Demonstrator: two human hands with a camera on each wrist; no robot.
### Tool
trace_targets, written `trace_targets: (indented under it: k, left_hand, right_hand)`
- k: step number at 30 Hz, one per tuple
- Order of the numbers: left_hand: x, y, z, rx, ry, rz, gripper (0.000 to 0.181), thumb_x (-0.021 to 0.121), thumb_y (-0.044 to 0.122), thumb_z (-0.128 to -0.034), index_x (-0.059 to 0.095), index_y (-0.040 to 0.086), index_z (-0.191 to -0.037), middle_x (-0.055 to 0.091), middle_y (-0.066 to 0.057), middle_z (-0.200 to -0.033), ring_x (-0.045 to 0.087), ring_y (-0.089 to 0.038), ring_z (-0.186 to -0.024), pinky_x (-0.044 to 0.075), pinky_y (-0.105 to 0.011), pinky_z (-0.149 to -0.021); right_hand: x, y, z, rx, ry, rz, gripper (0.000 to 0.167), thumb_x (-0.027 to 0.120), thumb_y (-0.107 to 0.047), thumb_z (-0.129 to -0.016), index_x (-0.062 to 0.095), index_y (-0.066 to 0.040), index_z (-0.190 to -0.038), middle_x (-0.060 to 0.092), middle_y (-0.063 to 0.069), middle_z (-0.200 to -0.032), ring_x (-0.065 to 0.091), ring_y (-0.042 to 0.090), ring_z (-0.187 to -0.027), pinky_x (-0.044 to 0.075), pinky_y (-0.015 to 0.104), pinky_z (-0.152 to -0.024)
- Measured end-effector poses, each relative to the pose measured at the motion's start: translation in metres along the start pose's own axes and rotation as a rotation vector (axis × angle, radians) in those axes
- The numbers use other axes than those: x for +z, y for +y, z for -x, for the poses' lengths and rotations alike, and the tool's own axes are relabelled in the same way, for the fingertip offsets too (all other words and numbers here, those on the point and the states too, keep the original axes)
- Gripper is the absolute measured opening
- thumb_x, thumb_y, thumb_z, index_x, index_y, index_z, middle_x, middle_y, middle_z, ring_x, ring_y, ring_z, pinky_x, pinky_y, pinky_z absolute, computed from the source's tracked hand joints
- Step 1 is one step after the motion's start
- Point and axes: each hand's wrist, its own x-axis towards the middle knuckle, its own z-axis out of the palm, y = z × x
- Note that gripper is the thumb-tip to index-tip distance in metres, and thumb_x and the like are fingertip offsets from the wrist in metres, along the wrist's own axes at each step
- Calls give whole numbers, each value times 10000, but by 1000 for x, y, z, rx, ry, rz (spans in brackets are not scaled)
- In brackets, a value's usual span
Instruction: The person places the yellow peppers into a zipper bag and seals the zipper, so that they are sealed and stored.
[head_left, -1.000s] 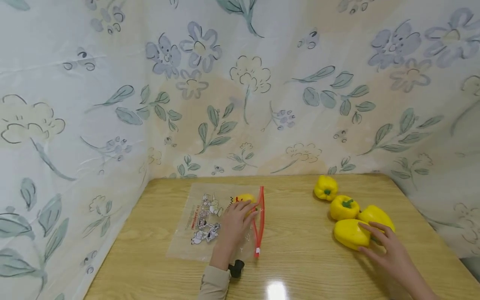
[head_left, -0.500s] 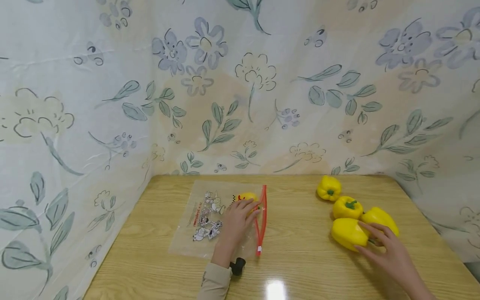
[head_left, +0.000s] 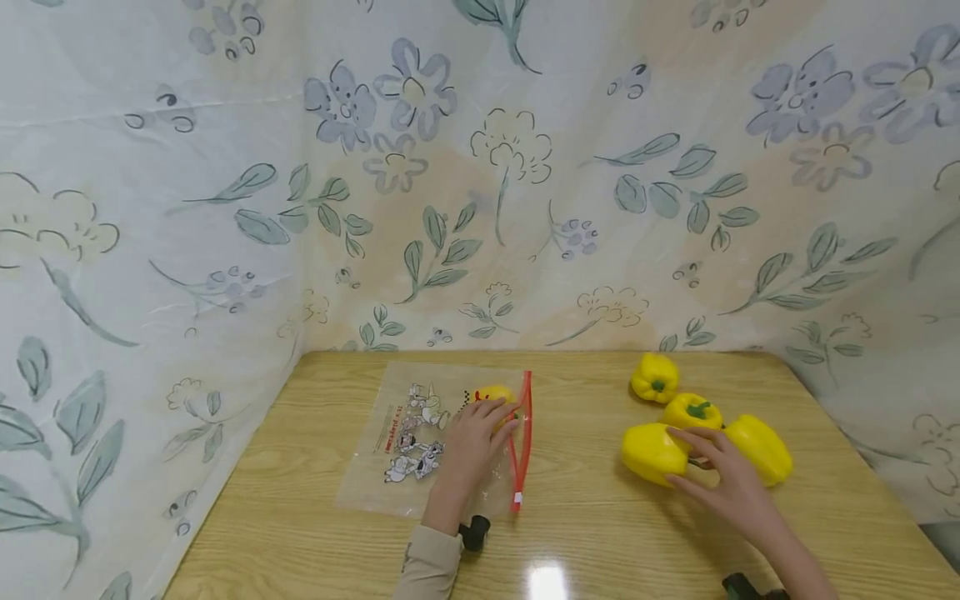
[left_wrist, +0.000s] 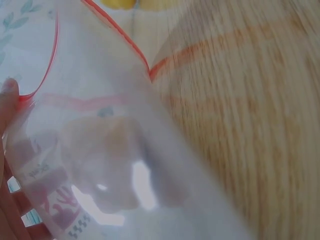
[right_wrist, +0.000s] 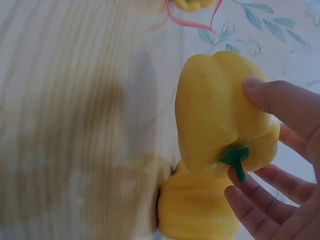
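Observation:
My right hand point(head_left: 723, 483) grips a yellow bell pepper point(head_left: 651, 454) with a green stem, thumb on one side and fingers on the other. In the right wrist view this bell pepper point(right_wrist: 220, 110) is held above the table, with another pepper beyond it. My left hand point(head_left: 474, 446) is at the mouth of a clear zip bag point(head_left: 363, 467) with a red zip edge and printed cartoon figures. In the left wrist view the thumb point(left_wrist: 9, 97) and fingers hold the bag's edge, and its mouth gapes. A yellow pepper point(head_left: 495, 393) lies inside the bag, blurred through the plastic.
More yellow peppers lie at the right: one at the back point(head_left: 655, 377), one with its stem up point(head_left: 692, 410), one on its side point(head_left: 761, 450). The wooden table point(head_left: 585, 533) meets a floral cloth point(head_left: 525, 250) at the back.
My right hand has carried the gripped bell pepper leftward, away from the pepper lying on its side. My left hand and the zip bag have stayed in place.

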Motion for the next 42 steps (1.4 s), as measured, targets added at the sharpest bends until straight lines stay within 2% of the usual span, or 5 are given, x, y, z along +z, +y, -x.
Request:
trace_targets:
  k: [11, 20, 26, 33, 42]
  left_hand:
    - [-3, 0, -1, -30, -28, 7, 333, 535, 400, -917, 598, 316, -1233, 583, 55, -1257, 524, -209, -1149, 431, -433, -967]
    - [-2, 0, -2, -5, 0, -15, 324, 551, 382, -911, 604, 310, -1223, 591, 53, -1247, 538, -218, -1129, 451, -444, -934]
    - [-3, -1, -2, -17, -13, -10, 325, 541, 391, -915, 601, 318, -1227, 590, 64, -1247, 538, -207, -1127, 445, -428, -950]
    - [-5, 0, -1, -23, -46, -34, 424, 358, 525, -943, 572, 340, -1258, 574, 77, -1267, 527, -190, -1143, 429, -396, -981]
    - [-5, 1, -1, -42, -50, -14, 360, 506, 429, -924, 574, 326, -1262, 585, 62, -1256, 527, -195, -1146, 425, -417, -986]
  right_hand:
    - [23, -23, -28, -47, -47, -76, 619, 808, -213, -706, 566, -162, -1273, 506, 73, -1198, 581, 161, -870, 517, 272, -683]
    - [42, -34, -45, -92, -48, -110, 633, 814, -182, -698, 561, -159, -1278, 514, 85, -1215, 598, 163, -879, 522, 280, -696]
    - [52, -42, -53, -98, -74, -147, 597, 791, -212, -733, 556, -166, -1280, 508, 71, -1205, 578, 174, -899, 526, 321, -713]
    - [65, -55, -60, -70, -119, -211, 576, 776, -242, -750, 556, -173, -1278, 502, 70, -1208, 584, 170, -909, 532, 352, -737]
    - [80, -70, -63, -57, -166, -256, 573, 779, -230, -747, 558, -182, -1275, 504, 58, -1218, 587, 153, -914, 530, 307, -751]
